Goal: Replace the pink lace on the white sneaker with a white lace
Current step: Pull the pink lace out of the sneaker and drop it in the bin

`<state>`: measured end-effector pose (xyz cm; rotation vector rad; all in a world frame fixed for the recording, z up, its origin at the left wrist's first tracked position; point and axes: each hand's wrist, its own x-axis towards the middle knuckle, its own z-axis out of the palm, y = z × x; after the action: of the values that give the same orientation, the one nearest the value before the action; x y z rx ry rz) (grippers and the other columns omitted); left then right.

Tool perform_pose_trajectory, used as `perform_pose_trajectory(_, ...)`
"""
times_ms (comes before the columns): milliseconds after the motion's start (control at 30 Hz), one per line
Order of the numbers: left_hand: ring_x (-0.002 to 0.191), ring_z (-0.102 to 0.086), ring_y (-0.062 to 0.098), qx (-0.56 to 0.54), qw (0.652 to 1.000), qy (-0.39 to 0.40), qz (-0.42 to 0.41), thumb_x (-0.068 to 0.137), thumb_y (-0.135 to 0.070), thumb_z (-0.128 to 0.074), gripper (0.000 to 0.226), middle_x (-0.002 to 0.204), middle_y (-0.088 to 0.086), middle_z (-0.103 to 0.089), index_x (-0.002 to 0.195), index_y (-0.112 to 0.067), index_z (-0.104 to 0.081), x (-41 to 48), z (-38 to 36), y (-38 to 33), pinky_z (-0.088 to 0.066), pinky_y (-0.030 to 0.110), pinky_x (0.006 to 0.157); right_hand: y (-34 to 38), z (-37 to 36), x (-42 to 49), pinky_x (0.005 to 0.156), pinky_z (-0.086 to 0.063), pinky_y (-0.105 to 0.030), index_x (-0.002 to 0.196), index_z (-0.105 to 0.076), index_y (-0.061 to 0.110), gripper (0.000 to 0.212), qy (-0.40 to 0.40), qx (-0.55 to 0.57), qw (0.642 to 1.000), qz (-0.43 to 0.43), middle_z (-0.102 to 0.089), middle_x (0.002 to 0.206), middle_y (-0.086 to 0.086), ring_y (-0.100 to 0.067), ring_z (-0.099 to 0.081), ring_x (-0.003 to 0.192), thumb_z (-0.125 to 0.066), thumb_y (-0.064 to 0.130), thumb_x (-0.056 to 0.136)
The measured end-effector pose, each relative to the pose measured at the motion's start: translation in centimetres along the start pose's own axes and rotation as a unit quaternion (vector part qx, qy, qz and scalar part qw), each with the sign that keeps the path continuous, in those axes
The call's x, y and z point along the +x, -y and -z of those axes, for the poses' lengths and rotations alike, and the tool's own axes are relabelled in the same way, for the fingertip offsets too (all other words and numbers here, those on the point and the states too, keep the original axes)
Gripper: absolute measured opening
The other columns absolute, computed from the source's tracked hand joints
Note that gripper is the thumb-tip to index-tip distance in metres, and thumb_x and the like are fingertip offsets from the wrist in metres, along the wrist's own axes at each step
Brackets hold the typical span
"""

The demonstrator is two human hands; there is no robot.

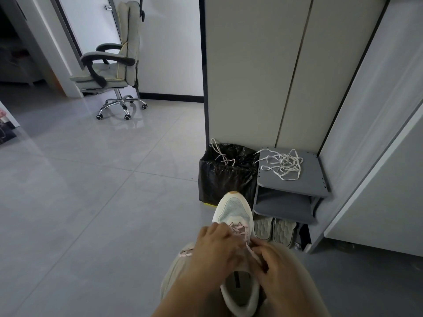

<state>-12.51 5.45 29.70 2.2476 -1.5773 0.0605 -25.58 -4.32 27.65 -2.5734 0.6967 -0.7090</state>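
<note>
Lower centre: blurred hands hide the eyelets of the mesh white sneaker [233, 210]; left hand [217, 244] grips its side, right hand [278, 263] pinches the pink lace [240, 228]. Flat white lace [285, 164] lies tangled on the grey shelf [313, 179], centre right.

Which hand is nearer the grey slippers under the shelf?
Right. The right hand, pinching the pink lace, is just this side of the slippers; the left hand holds the sneaker on its far side, farther away.
</note>
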Motion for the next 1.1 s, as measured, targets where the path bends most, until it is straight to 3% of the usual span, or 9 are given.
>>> perform_pose_trajectory(100, 0.071, -0.06, 0.01, 0.03, 1.0, -0.01, 0.005, 0.047, -0.032, -0.088, 0.029, 0.075, -0.011, -0.06, 0.068, -0.031, -0.068, 0.6, -2.1, -2.1, -0.053, 0.024, 0.064, -0.8, -0.1, -0.2, 0.076, -0.022, 0.014, 0.091, -0.073, 0.011, 0.017, 0.023, 0.046, 0.998, -0.019, -0.071, 0.099, 0.003, 0.009, -0.048, 0.092, -0.074, 0.015, 0.075)
perform_pose_trajectory(167, 0.072, -0.06, 0.009, -0.004, 0.998, -0.048, 0.026, 0.048, -0.029, -0.089, 0.03, 0.075, -0.012, -0.06, 0.069, -0.029, -0.067, 0.6, -3.2, -2.3, -0.052, 0.022, 0.067, -1.0, -0.3, -0.4, 0.075, -0.029, 0.01, 0.105, -0.068, 0.018, 0.026, 0.026, 0.064, 0.998, 0.0, -0.063, 0.104, 0.014, 0.017, -0.047, 0.078, -0.072, 0.015, 0.079)
perform_pose_trajectory(333, 0.076, -0.049, 0.008, -0.059, 0.987, -0.148, 0.031, 0.069, -0.023, -0.076, 0.013, 0.079, -0.012, -0.058, 0.078, -0.027, -0.068, 0.4, -4.3, -1.8, -0.029, 0.017, 0.075, -0.2, 0.4, -0.3, 0.074, -0.017, 0.016, 0.087, -0.073, 0.015, 0.024, 0.027, 0.048, 0.998, -0.027, -0.073, 0.091, 0.005, 0.016, -0.038, 0.092, -0.072, 0.019, 0.064)
perform_pose_trajectory(467, 0.079, -0.05, 0.009, -0.083, 0.985, -0.147, 0.046, 0.068, -0.022, -0.08, 0.016, 0.082, -0.013, -0.061, 0.079, -0.028, -0.07, 0.6, -5.1, -1.7, -0.031, 0.015, 0.073, -0.2, 0.4, -0.1, 0.077, -0.015, 0.016, 0.088, -0.073, 0.014, 0.021, 0.019, 0.048, 0.998, -0.031, -0.072, 0.095, 0.003, 0.011, -0.041, 0.099, -0.074, 0.016, 0.067)
perform_pose_trajectory(633, 0.085, -0.042, 0.004, -0.07, 0.986, -0.15, 0.022, 0.079, -0.032, -0.058, 0.009, 0.087, -0.015, -0.058, 0.079, -0.03, -0.067, -0.1, -5.2, -0.6, -0.035, 0.017, 0.073, -0.5, 0.3, -0.2, 0.078, -0.024, 0.012, 0.081, -0.07, 0.014, 0.012, 0.022, 0.048, 0.997, -0.05, -0.062, 0.105, 0.015, 0.008, -0.049, 0.092, -0.066, 0.025, 0.077)
perform_pose_trajectory(733, 0.092, -0.042, -0.001, -0.154, 0.975, -0.159, 0.018, 0.082, -0.034, -0.051, 0.012, 0.096, -0.023, -0.054, 0.088, -0.033, -0.062, -0.8, -4.8, -0.1, -0.038, 0.01, 0.076, -0.7, -0.2, -0.3, 0.076, -0.029, 0.008, 0.076, -0.065, 0.015, 0.016, 0.002, 0.067, 0.995, -0.074, -0.06, 0.101, 0.015, 0.004, -0.049, 0.087, -0.058, 0.03, 0.076)
perform_pose_trajectory(900, 0.089, -0.052, -0.002, -0.263, 0.957, -0.053, 0.106, 0.088, -0.034, -0.055, 0.021, 0.096, -0.025, -0.048, 0.108, -0.036, -0.049, -1.2, -2.4, 1.5, -0.042, 0.013, 0.084, -0.5, 0.4, 0.1, 0.07, -0.037, -0.005, 0.088, -0.063, 0.015, 0.006, 0.053, 0.082, 0.992, -0.075, -0.054, 0.087, 0.017, 0.0, -0.052, 0.084, -0.065, 0.014, 0.083)
perform_pose_trajectory(967, 0.077, -0.055, 0.002, -0.211, 0.973, -0.005, 0.096, 0.089, -0.036, -0.056, 0.016, 0.08, -0.024, -0.051, 0.1, -0.025, -0.059, -0.9, -1.7, 2.3, -0.042, 0.022, 0.084, -0.1, 0.7, 0.1, 0.07, -0.038, -0.005, 0.088, -0.063, 0.014, 0.007, 0.056, 0.094, 0.99, -0.085, -0.052, 0.083, 0.017, -0.002, -0.053, 0.083, -0.066, 0.012, 0.082)
perform_pose_trajectory(1100, 0.061, -0.051, 0.005, -0.208, 0.971, 0.031, 0.111, 0.089, -0.023, -0.058, 0.013, 0.058, -0.017, -0.049, 0.077, -0.019, -0.06, -0.5, -0.3, 3.7, -0.034, 0.013, 0.062, -0.1, 0.5, 0.0, 0.069, -0.039, -0.006, 0.086, -0.063, 0.015, 0.008, 0.048, 0.107, 0.987, -0.109, -0.057, 0.086, 0.012, -0.002, -0.054, 0.073, -0.066, 0.008, 0.082)
